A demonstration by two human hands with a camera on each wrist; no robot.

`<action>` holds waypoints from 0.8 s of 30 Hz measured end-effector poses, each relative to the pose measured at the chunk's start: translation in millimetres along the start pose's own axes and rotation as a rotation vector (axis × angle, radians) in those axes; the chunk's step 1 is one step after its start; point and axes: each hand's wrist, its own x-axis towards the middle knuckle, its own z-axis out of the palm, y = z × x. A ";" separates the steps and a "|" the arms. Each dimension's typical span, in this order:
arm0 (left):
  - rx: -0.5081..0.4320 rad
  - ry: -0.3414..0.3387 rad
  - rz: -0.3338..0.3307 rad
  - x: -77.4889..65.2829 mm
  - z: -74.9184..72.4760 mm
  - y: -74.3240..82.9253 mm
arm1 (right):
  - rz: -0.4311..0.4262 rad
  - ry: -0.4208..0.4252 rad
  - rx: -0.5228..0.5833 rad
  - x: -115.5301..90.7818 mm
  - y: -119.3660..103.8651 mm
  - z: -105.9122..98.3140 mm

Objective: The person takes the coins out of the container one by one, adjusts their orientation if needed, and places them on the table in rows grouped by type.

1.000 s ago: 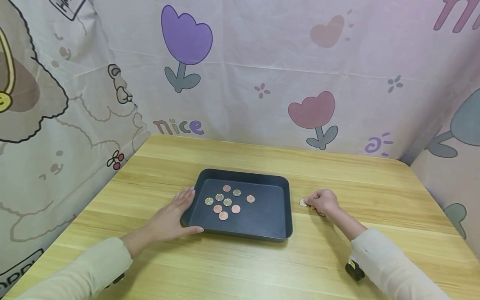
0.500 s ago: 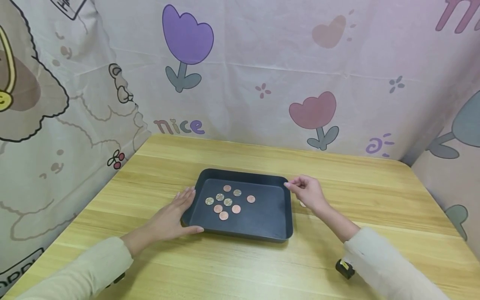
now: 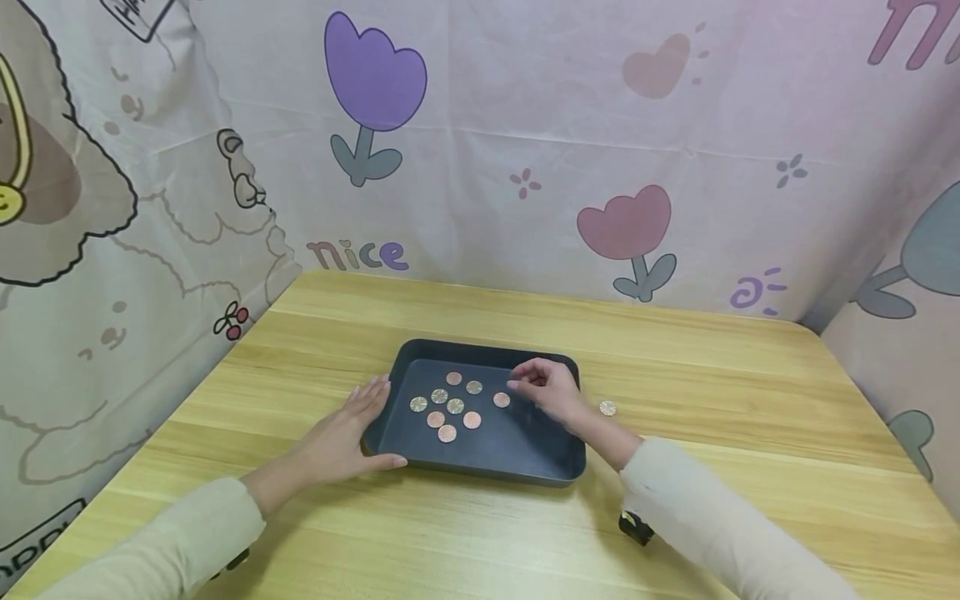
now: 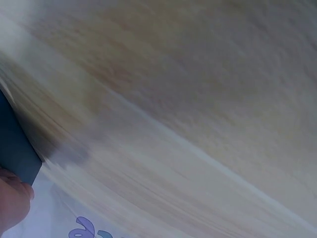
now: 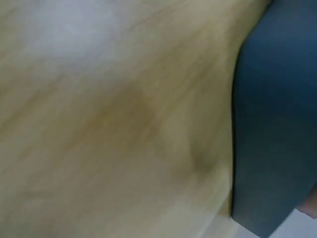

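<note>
Through the head camera I saw the left hand (image 3: 339, 435) spread loose along the left end of the dark tray (image 3: 551, 458), its fingers straight against the wall and its thumb by the near rim; it grasped nothing. The right hand (image 3: 549, 390) was above the tray's right half with its fingers bent, and I could not tell whether it pinched anything. A copper-coloured coin (image 3: 501, 400) lay just beside its fingertips. Eight further coins (image 3: 455, 406), some coppery and some pale gold, lay flat inside, mostly in the left half. One pale coin (image 3: 607, 408) was on the desk (image 3: 720, 400), near the tray's right side. My wrist views caught mainly blurred wood and the tray's outer wall.
</note>
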 end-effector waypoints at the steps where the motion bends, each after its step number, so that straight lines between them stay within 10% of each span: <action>1: -0.001 0.002 0.000 0.0 0.2 -0.1 | 0.003 -0.003 0.004 1.4 0.8 2.5; 24: -0.005 0.004 0.003 2.7 1.9 -2.2 | 0.010 -0.047 -0.248 8.8 11.2 24.1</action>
